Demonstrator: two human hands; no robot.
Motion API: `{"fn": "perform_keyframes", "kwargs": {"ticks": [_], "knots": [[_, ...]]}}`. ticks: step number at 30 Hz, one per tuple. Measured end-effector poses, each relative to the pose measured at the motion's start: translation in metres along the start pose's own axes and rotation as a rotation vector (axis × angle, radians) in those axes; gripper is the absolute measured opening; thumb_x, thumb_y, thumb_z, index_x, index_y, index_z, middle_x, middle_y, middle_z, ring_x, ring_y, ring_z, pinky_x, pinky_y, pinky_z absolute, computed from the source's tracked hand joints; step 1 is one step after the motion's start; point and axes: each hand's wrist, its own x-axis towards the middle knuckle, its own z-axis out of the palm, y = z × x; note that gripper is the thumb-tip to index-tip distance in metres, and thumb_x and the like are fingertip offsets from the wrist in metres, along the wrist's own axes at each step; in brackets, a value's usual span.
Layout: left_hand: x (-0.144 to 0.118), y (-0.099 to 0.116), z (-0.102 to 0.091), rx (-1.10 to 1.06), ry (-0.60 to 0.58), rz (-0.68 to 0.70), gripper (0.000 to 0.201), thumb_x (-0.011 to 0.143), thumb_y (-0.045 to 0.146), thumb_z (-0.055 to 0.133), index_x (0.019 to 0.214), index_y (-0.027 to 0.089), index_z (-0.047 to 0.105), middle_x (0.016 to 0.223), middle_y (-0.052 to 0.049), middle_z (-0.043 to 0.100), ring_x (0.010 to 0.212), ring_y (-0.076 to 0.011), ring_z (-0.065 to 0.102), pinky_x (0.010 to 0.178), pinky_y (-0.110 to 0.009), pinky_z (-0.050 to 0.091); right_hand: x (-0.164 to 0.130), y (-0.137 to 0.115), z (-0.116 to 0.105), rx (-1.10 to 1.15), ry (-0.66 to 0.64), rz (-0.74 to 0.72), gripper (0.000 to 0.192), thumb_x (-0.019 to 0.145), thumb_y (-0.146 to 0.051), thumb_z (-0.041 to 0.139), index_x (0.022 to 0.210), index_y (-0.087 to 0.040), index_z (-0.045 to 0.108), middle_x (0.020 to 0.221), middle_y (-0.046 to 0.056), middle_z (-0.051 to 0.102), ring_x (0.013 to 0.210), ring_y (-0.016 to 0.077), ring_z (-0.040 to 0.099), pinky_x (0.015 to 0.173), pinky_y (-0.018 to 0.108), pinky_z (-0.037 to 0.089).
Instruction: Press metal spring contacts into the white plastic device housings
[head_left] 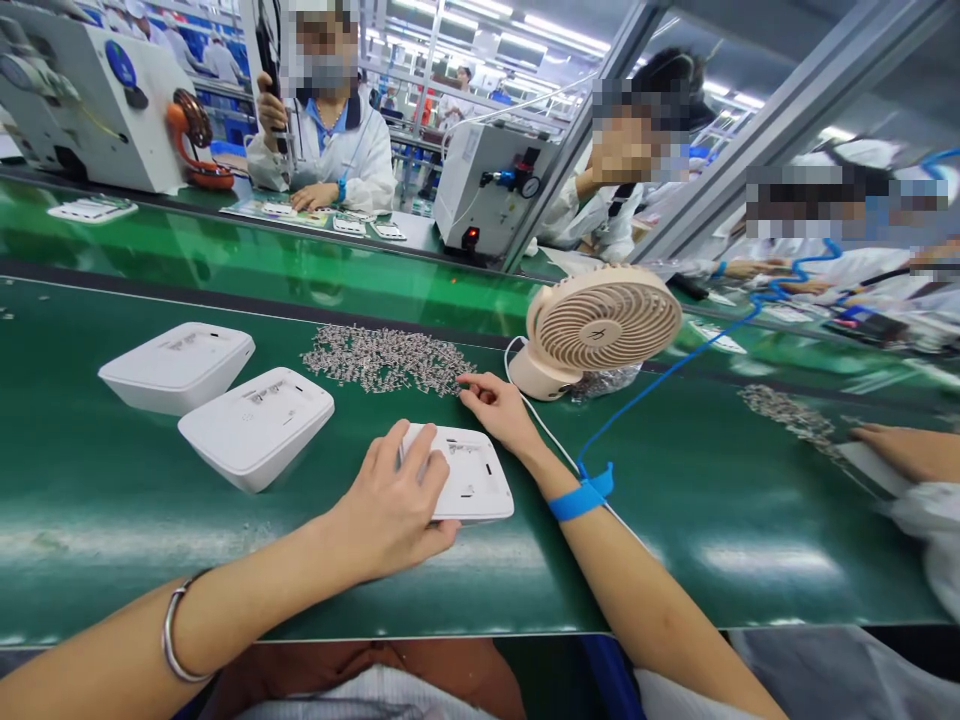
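My left hand (401, 500) rests over the left end of a white plastic case (487, 485), fingers on top and thumb along the near edge. The case lies on the green bench, its recessed face with small slots and a label turned up. Beyond it spreads a pile of small silvery metal parts (382, 355). At the right edge of that pile, my right hand (499, 405) has its thumb and forefinger pinched together; whatever is between the tips is too small to make out. A blue wrist strap (583, 495) with a coiled cord circles my right wrist.
Two more white cases, one farther (180, 365) and one nearer (259, 425), sit at the left. A beige desk fan (600, 325) with a white cable stands right of the pile. A co-worker's hand (911, 455) is at far right beside another parts pile (787, 410). People work across the bench.
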Motion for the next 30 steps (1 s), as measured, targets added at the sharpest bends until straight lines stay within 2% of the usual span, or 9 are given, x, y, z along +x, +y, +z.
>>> {"fn": "perform_keyframes", "kwargs": {"ticks": [6,11,18,23,27,30], "knots": [[-0.001,0.000,-0.001,-0.016,0.054,0.042,0.038,0.079,0.032,0.048,0.104,0.006,0.060,0.119,-0.017,0.054,0.111,-0.0328,0.043,0.088,-0.042,0.040,-0.003,-0.003,0.000,-0.057,-0.026,-0.089,0.014,0.073,-0.029,0.053,0.073,-0.018,0.062,0.068,0.001,0.048,0.054,0.0130,0.043,0.058,0.028,0.039],[-0.004,-0.002,-0.002,-0.008,0.035,0.064,0.036,0.082,0.033,0.048,0.108,0.011,0.060,0.121,-0.015,0.053,0.110,-0.0318,0.044,0.089,-0.042,0.037,-0.004,0.000,0.002,-0.093,0.018,-0.106,0.009,0.073,-0.025,0.053,0.073,-0.018,0.058,0.067,0.001,0.048,0.055,0.0137,0.043,0.059,0.029,0.039],[-0.004,-0.005,-0.002,0.007,0.008,0.062,0.036,0.081,0.034,0.049,0.108,0.012,0.059,0.123,-0.015,0.052,0.111,-0.0316,0.043,0.089,-0.042,0.035,-0.006,-0.003,0.000,-0.117,0.029,-0.109,0.016,0.074,-0.029,0.052,0.062,-0.019,0.053,0.066,0.001,0.047,0.059,0.0152,0.047,0.059,0.029,0.040],[-0.004,-0.006,-0.004,0.021,0.003,0.064,0.036,0.080,0.034,0.050,0.107,0.013,0.060,0.122,-0.014,0.053,0.109,-0.0310,0.044,0.089,-0.042,0.035,-0.012,-0.002,-0.002,-0.085,0.080,-0.059,0.016,0.076,-0.034,0.047,0.069,-0.020,0.049,0.058,-0.001,0.047,0.050,0.0136,0.043,0.050,0.027,0.038],[-0.004,-0.006,-0.004,0.059,0.030,0.053,0.035,0.080,0.029,0.049,0.106,0.010,0.061,0.119,-0.014,0.054,0.108,-0.0306,0.046,0.089,-0.042,0.035,-0.018,-0.009,-0.004,-0.029,0.091,-0.065,0.022,0.075,-0.035,0.046,0.086,-0.018,0.056,0.070,0.002,0.055,0.058,0.0154,0.050,0.055,0.028,0.042],[-0.005,-0.006,-0.003,0.086,0.045,0.064,0.032,0.082,0.023,0.045,0.105,0.009,0.061,0.119,-0.012,0.055,0.107,-0.0292,0.047,0.090,-0.041,0.035,-0.024,-0.025,-0.005,0.087,0.077,-0.047,0.018,0.076,-0.035,0.050,0.080,-0.018,0.056,0.072,0.003,0.057,0.061,0.0160,0.053,0.058,0.028,0.043]]}}
